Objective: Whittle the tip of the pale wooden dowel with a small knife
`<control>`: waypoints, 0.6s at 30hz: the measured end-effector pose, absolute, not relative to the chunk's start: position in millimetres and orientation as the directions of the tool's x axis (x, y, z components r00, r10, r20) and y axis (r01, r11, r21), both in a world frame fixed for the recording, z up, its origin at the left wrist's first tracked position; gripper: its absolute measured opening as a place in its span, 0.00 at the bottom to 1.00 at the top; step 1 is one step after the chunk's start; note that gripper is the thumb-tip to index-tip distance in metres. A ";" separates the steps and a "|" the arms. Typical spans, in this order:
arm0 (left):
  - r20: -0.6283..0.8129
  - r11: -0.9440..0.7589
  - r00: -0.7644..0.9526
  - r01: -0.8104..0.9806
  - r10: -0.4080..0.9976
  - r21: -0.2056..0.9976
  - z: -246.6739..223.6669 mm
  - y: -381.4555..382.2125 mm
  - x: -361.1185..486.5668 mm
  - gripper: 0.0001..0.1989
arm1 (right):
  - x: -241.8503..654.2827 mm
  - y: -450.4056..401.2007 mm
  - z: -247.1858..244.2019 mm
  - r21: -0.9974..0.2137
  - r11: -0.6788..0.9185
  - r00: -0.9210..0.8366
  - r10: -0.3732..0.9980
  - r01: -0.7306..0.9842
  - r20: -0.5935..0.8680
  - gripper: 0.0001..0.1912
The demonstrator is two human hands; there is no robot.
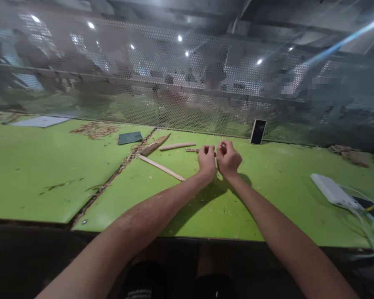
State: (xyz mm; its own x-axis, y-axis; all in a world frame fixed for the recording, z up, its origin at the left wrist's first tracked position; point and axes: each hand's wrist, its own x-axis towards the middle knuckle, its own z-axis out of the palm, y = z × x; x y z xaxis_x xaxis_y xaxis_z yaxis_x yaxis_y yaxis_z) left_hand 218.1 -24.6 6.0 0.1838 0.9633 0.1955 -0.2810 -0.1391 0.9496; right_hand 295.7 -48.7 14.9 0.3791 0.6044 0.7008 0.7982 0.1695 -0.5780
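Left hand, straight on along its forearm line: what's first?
Most likely the right hand: it sits just ahead and to the right of the left hand, with little gap in the image. Depth between them is unclear from this one view.

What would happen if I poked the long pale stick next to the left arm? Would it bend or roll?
The pale stick looks like wood and lies straight, so it would probably stay stiff. It's thin, so likely light. If it's round, it may roll on the flat green tabletop, though I can't tell its exact shape.
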 end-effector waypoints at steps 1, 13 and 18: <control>0.180 -0.139 0.150 -0.251 0.972 0.958 5.1 -22.8 213.8 0.21 | 303.2 -45.6 14.8 -0.587 0.142 0.407 0.593 0.797 0.695 0.07; 0.296 -0.307 0.108 0.104 0.949 0.946 3.7 -5.8 194.0 0.20 | 314.3 -30.5 -1.4 -0.722 0.258 0.408 0.682 0.642 0.607 0.18; 0.342 -0.358 0.109 0.227 0.934 0.906 -3.8 10.0 189.5 0.20 | 306.0 -30.9 -0.4 -0.771 0.358 0.403 0.693 0.526 0.597 0.29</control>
